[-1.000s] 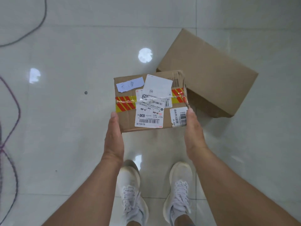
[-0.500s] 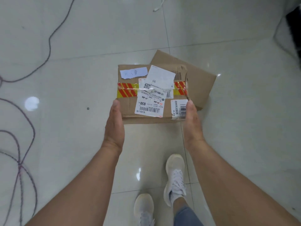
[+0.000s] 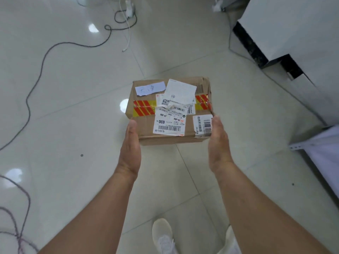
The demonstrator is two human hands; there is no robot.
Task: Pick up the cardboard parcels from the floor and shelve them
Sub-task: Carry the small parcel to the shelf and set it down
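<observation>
parcel (image 3: 170, 110) up off the floor, carried flat | left hand (image 3: 130, 143) pressed on its left side | right hand (image 3: 218, 142) on its right | both palms gripping, fingers hidden underneath

Cardboard parcel (image 3: 145, 125), brown, roughly square, is sitting level w/ its top facing the camera, up off the floor. Red-and-yellow striped tape is running across the middle; several white shipping labels w/ barcodes are overlapping on top, plus a pale blue handwritten slip near the far left corner. Corners are looking dented, far right edge crumpled. Parcel is lying between the fingers, near edge closest to them, far edge pointing away.
</observation>
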